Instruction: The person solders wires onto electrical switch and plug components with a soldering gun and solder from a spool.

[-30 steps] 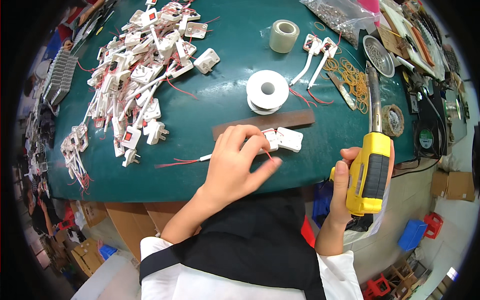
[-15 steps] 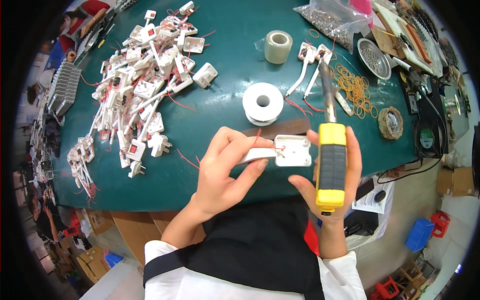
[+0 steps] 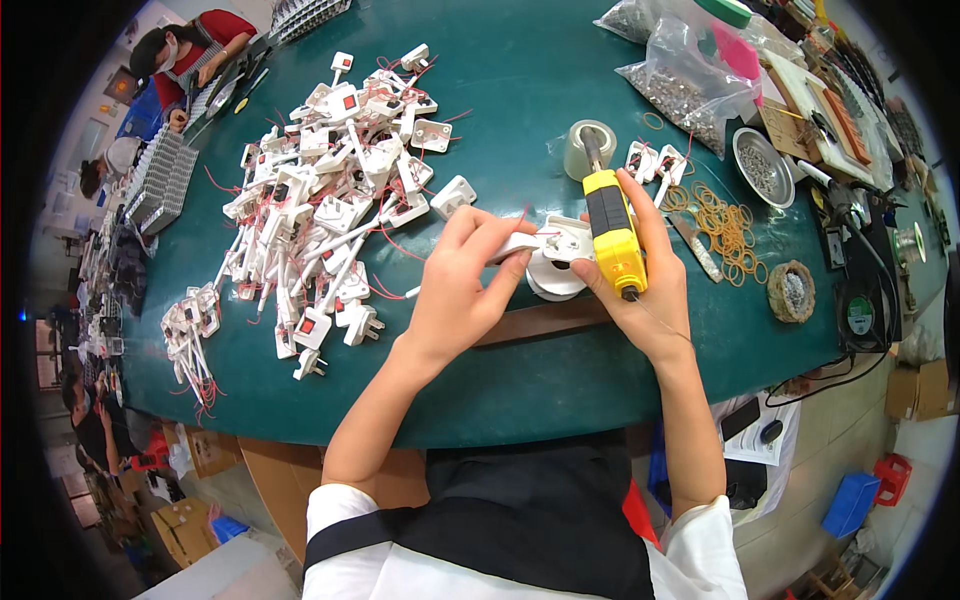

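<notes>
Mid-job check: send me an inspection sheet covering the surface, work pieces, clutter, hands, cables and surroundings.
Surface: green tabletop, crowded at left and right.
Work pieces: open white plug housing, held above the table; yellow-and-black tool, its metal tip overlapping the clear tape roll in view, contact unclear.
Clutter: heap of white plugs at left; rubber bands, metal dish and bag of small parts at right.
Hands: left hand pinches the housing; right hand grips the tool.
Cables: red wires trailing from plugs; black cable near the table's right edge.
Surroundings: co-worker in red at upper left; blue crate and red stool at lower right.
</notes>
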Motion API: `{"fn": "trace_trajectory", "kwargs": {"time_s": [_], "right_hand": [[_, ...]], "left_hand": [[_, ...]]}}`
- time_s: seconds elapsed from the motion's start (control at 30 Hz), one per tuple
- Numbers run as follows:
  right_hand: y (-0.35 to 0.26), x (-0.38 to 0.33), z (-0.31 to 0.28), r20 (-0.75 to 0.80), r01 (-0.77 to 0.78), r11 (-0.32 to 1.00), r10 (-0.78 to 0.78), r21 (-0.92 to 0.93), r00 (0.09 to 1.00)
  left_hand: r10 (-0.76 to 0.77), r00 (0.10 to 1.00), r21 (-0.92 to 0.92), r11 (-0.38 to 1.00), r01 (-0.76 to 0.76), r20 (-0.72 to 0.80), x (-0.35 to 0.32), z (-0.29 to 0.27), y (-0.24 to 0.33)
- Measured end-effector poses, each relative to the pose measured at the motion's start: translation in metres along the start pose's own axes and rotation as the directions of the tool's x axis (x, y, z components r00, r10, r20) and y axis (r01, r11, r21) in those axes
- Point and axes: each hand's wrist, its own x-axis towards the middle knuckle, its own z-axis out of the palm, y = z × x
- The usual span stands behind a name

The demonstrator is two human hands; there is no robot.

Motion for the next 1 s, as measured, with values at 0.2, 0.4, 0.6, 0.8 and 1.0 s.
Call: {"fn": "trace_trajectory", "kwargs": {"time_s": [0.2, 0.4, 0.6, 0.8, 1.0], "right_hand": [[-0.001, 0.006, -0.009, 0.049, 0.015, 0.995, -0.010, -0.098, 0.999], [-0.005, 0.009, -0.016, 0.143, -0.007, 0.977, 0.038, -0.211, 0.989], [-0.014, 0.009, -0.014, 0.187, 0.014, 0.936, 0.056, -0.352, 0.981], [-0.014, 0.001, -0.009, 0.201, 0.300, 0.857, -0.235, -0.420, 0.951], [-0.032, -0.014, -0.029, -0.184, 0.029, 0.890, 0.062, 0.455, 0.981]], "left_hand": [[0.042, 0.999, 0.102, 0.994, -0.045, 0.029, 0.003, -0.004, -0.006], [-0.205, 0.978, -0.562, 0.805, 0.190, 0.038, -0.001, 0.000, -0.013], [-0.055, 0.996, -0.493, 0.866, 0.085, 0.075, -0.001, -0.005, -0.013], [-0.052, 0.996, -0.209, 0.976, 0.065, 0.066, -0.003, -0.004, -0.010], [0.037, 0.999, -0.003, 0.999, -0.037, 0.011, -0.005, -0.002, -0.007]]}}
